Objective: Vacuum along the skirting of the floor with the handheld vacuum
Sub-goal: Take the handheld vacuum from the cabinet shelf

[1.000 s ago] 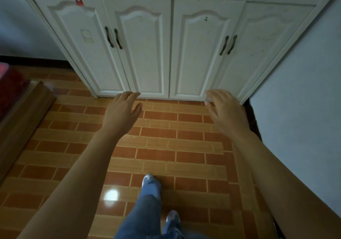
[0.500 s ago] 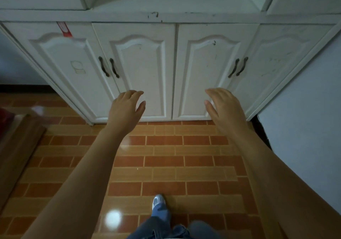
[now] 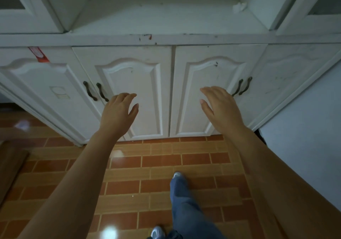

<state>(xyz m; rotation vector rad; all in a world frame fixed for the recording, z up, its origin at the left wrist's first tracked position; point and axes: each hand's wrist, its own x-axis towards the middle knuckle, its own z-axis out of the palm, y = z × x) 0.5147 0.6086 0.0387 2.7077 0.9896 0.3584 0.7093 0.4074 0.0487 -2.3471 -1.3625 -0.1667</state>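
A white cabinet (image 3: 166, 39) fills the far side of the room, its four lower doors closed and whatever is inside them hidden. Its open shelf recess (image 3: 156, 17) holds only a crumpled white scrap (image 3: 239, 7) at the right rear. Below it runs a glossy brick-pattern floor (image 3: 162, 165), with a pale wall (image 3: 304, 146) at the right and a wooden edge (image 3: 11, 165) at the left.

A person in jeans stands facing the cabinet, one shoe (image 3: 177, 175) forward, with both bare arms stretched toward the middle doors. The left hand (image 3: 118, 112) and the right hand (image 3: 221, 109) are each empty, palm down, with the fingers loosely spread and gripping nothing. Neither visibly touches a door.

The handheld vacuum is nowhere in view, so its direction from either hand and the lie of its long axis cannot be told. The hands are about level, and neither is clearly nearer the cabinet. The left hangs just beside the left pair of handles (image 3: 96, 91), while the right partly covers the right pair (image 3: 241, 86).

The task appears not yet begun, and fetching the vacuum, possibly from behind a door, likely comes first. The line where the cabinet foot (image 3: 184, 138) meets the floor awaits cleaning.
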